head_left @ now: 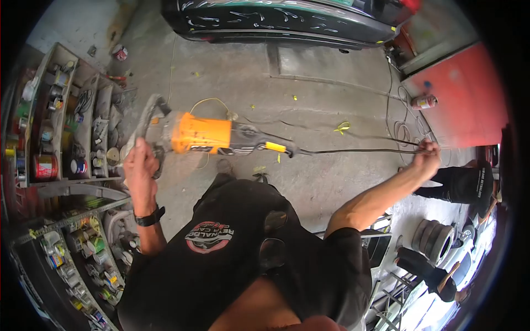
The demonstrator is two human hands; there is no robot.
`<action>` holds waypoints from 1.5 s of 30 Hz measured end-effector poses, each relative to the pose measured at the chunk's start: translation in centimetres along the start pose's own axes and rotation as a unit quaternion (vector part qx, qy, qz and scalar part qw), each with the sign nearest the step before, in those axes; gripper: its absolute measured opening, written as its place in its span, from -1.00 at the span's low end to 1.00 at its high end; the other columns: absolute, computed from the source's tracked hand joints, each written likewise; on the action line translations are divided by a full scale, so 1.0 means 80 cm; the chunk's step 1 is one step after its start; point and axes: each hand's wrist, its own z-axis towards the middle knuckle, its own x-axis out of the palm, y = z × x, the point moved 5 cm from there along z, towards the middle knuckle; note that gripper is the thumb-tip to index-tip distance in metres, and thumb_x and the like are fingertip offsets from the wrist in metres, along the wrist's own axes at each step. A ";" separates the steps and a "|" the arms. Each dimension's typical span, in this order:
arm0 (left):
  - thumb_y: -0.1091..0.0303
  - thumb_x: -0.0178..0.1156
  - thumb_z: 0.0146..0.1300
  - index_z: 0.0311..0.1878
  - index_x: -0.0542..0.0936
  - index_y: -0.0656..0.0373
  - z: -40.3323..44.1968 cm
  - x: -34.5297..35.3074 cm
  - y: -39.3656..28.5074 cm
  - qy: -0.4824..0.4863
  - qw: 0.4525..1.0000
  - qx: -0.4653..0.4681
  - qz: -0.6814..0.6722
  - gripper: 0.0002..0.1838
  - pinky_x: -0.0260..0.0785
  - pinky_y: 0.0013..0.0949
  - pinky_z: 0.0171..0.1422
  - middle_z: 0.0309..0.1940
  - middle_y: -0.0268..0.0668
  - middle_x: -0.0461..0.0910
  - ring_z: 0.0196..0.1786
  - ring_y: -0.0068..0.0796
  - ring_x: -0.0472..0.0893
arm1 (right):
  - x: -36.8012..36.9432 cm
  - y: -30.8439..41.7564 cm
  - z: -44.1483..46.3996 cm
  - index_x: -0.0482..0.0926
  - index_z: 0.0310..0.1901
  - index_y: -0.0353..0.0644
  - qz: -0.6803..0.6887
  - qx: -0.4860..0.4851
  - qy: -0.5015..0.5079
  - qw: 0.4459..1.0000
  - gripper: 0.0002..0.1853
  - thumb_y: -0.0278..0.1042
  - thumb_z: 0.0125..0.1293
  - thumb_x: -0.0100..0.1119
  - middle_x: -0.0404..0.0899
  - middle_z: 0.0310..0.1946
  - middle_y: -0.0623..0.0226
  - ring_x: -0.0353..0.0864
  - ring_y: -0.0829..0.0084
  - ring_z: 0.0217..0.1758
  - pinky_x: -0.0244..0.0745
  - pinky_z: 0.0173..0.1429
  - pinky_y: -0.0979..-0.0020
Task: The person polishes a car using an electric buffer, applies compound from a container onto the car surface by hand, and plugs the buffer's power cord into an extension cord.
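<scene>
My left hand (140,164) is closed at the head end of an orange and black electric polisher (203,135), gripping its dark front handle (147,117). The tool hangs level in front of my body, its orange housing slightly blurred and its rear grip pointing right. From that rear end a black power cord (353,150) runs taut to the right. My right hand (427,156), arm stretched out, has its fingers closed around this cord. A second stretch of the cord leads back from the same hand toward the left.
Shelves (66,83) packed with cans stand along the left. A dark car (287,25) is parked ahead. Coiled hose or cable (406,113) lies by a red canister (424,102) on the right. Two people in dark clothes (461,182) and stacked tires (433,240) are at right.
</scene>
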 end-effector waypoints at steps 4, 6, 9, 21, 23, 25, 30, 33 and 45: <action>0.02 0.14 0.46 -0.42 0.43 0.12 0.020 0.069 0.006 0.094 0.994 -0.044 -0.045 -0.58 -0.15 -0.54 -0.52 -0.64 -0.60 0.15 -0.61 -0.80 0.06 | 0.055 0.189 -0.006 0.44 -0.09 -0.26 -0.076 -0.142 0.097 0.982 -0.89 -0.42 0.48 0.03 0.41 -0.51 0.35 0.34 0.47 -0.53 0.54 0.02 0.24; -0.02 0.12 0.47 -0.38 0.44 0.16 0.023 0.106 0.001 0.147 0.986 -0.052 -0.065 -0.57 -0.10 -0.55 -0.49 -0.63 -0.59 0.17 -0.59 -0.78 0.07 | 0.101 0.257 -0.023 0.44 -0.09 -0.37 -0.169 -0.201 0.110 0.959 -0.85 -0.45 0.49 -0.03 0.35 -0.52 0.38 0.28 0.49 -0.52 0.53 0.00 0.26; -0.05 0.10 0.47 -0.30 0.47 0.18 0.022 0.154 0.000 0.201 0.972 -0.070 -0.098 -0.57 -0.06 -0.57 -0.47 -0.63 -0.59 0.19 -0.58 -0.76 0.10 | 0.084 0.374 0.042 0.43 -0.07 -0.47 -0.166 -0.150 0.246 0.943 -0.83 -0.50 0.48 -0.07 0.38 -0.40 0.29 0.34 0.43 -0.42 0.53 0.07 0.26; -0.07 0.09 0.48 -0.28 0.48 0.13 0.065 0.180 -0.004 0.221 0.974 -0.056 -0.007 -0.58 -0.03 -0.53 -0.41 -0.62 -0.58 0.17 -0.55 -0.73 0.10 | -0.066 0.358 -0.022 0.15 0.08 -0.33 -0.253 -0.166 -0.134 0.944 -0.69 -0.60 0.38 -0.03 0.55 -0.28 -0.17 0.67 -0.02 -0.50 0.73 -0.19 -0.15; -0.04 0.10 0.48 -0.32 0.46 0.10 0.080 0.150 0.002 0.156 0.987 -0.033 0.006 -0.60 -0.04 -0.54 -0.41 -0.62 -0.58 0.16 -0.56 -0.73 0.10 | -0.132 0.364 -0.007 0.19 0.09 -0.42 -0.269 -0.110 -0.192 0.937 -0.69 -0.57 0.38 -0.03 0.54 -0.23 -0.23 0.68 -0.07 -0.39 0.72 -0.16 -0.17; 0.00 0.12 0.48 -0.31 0.46 0.09 0.093 0.122 0.009 0.107 0.993 -0.037 0.015 -0.63 -0.03 -0.54 -0.41 -0.61 -0.57 0.17 -0.56 -0.73 0.10 | -0.180 0.367 0.000 0.19 0.15 -0.54 -0.266 -0.103 -0.232 0.930 -0.61 -0.53 0.38 -0.02 0.54 -0.16 -0.29 0.69 -0.09 -0.29 0.72 -0.14 -0.15; 0.09 0.16 0.48 -0.21 0.53 0.14 0.120 0.025 0.025 0.001 0.995 -0.027 0.095 -0.71 0.05 -0.52 -0.42 -0.51 -0.51 0.26 -0.55 -0.70 0.14 | -0.262 0.374 -0.022 0.25 0.21 -0.52 -0.208 -0.109 -0.389 0.891 -0.64 -0.52 0.46 -0.09 0.51 -0.07 -0.22 0.69 -0.08 -0.18 0.70 -0.06 -0.22; 0.15 0.16 0.48 -0.23 0.54 0.15 0.139 -0.037 0.053 -0.057 0.994 0.028 0.088 -0.74 0.09 -0.47 -0.44 -0.55 -0.48 0.29 -0.56 -0.66 0.19 | -0.409 0.355 0.052 0.16 0.31 -0.30 -0.132 0.001 -0.360 0.924 -0.63 -0.33 0.57 -0.30 0.46 0.10 -0.23 0.67 -0.11 -0.04 0.62 0.07 -0.25; -0.06 0.32 0.29 -0.50 0.51 0.09 0.078 -0.130 0.145 -0.095 0.935 -0.101 0.327 -0.56 0.10 -0.43 -0.47 -0.60 -0.57 0.39 -0.55 -0.69 0.28 | 0.043 -0.026 -0.188 -0.06 0.50 -0.30 -0.251 0.120 0.068 0.958 -0.37 -0.40 0.52 -0.06 0.65 -0.30 -0.04 0.71 0.21 -0.37 0.68 -0.12 0.16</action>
